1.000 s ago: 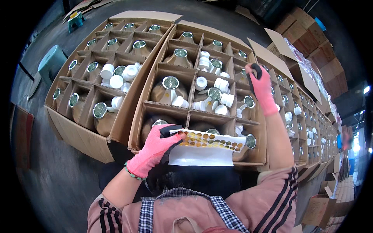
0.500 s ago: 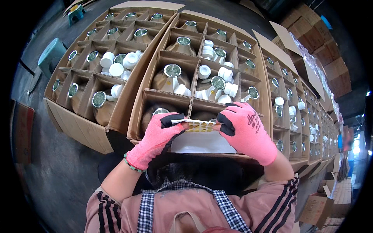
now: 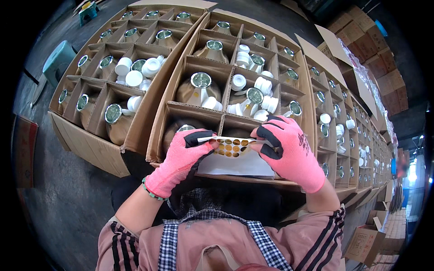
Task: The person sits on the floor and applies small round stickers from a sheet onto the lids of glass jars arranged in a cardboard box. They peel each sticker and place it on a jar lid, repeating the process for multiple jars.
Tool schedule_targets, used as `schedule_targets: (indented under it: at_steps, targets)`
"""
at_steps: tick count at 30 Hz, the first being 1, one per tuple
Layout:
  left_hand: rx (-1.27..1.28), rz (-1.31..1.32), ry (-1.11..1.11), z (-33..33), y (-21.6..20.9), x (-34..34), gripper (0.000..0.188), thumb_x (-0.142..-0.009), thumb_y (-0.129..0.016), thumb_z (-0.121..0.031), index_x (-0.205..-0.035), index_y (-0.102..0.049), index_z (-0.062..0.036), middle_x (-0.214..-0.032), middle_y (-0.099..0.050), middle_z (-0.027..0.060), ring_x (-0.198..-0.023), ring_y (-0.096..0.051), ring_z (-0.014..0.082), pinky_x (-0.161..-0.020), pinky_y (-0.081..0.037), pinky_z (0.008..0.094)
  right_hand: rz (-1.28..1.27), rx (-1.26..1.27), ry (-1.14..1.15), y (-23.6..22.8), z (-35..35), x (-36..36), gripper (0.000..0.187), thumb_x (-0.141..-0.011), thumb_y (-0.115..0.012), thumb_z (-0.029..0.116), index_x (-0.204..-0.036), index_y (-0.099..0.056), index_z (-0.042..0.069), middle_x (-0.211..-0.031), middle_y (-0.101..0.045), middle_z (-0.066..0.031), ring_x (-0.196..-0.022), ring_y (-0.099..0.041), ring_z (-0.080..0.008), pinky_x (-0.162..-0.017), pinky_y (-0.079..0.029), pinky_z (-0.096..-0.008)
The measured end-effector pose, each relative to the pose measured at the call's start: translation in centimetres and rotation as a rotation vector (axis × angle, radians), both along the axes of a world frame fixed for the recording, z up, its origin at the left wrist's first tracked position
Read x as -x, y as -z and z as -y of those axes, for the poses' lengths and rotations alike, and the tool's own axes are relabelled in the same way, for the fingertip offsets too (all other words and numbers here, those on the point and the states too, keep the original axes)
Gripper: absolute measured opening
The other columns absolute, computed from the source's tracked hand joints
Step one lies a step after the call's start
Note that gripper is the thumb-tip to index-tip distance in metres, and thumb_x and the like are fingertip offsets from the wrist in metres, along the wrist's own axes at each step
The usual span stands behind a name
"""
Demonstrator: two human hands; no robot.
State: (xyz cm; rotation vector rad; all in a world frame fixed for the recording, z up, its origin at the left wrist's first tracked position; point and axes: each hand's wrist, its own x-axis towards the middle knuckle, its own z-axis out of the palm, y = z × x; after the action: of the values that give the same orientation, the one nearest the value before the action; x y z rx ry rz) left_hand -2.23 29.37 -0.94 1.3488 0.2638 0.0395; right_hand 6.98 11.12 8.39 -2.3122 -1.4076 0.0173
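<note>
Dark grey floor; left hand pinches white, gold-dotted paper sheet; right hand at 3 o'clock, grip unclear; uneven pull could tear it.

This looks like a packing workshop or warehouse, judging by the long row of open, divided cartons running off to the right, filled with many alike bottles, the boxes stacked high at far right, and the bare grey floor.
</note>
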Motion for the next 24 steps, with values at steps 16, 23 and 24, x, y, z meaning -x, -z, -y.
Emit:
schedule_targets:
  at_steps: [16, 23, 24]
  targets:
    - [-0.057, 0.056, 0.047, -0.14, -0.22, -0.01, 0.019, -0.073, -0.063, -0.013, -0.086, -0.061, 0.0001, -0.071, -0.056, -0.001, -0.066, -0.048, 0.005, -0.058, -0.039, 0.0204, 0.063, 0.038, 0.033, 0.63, 0.12, 0.32, 0.017, -0.062, -0.06, 0.003, -0.076, -0.051, 0.006, -0.076, -0.05, -0.0089, -0.078, -0.048, -0.0283, -0.068, -0.037, -0.0372]
    - [-0.037, 0.023, 0.03, -0.04, -0.52, -0.08, 0.023, -0.07, -0.067, -0.014, -0.086, -0.061, 0.0007, -0.071, -0.056, -0.0001, -0.067, -0.049, 0.006, -0.061, -0.041, 0.0214, 0.116, 0.092, 0.073, 0.74, 0.42, 0.75, 0.018, -0.063, -0.061, 0.006, -0.077, -0.051, 0.005, -0.077, -0.051, -0.0088, -0.079, -0.049, -0.028, -0.069, -0.037, -0.0368]
    - [-0.083, 0.079, 0.029, 0.13, -0.54, -0.04, 0.023, -0.069, -0.067, -0.012, -0.087, -0.06, 0.0008, -0.072, -0.057, -0.0001, -0.067, -0.05, 0.006, -0.061, -0.041, 0.0213, 0.124, 0.062, 0.068, 0.77, 0.49, 0.78, 0.018, -0.063, -0.061, 0.006, -0.078, -0.051, 0.005, -0.077, -0.051, -0.009, -0.079, -0.049, -0.028, -0.07, -0.037, -0.0367]
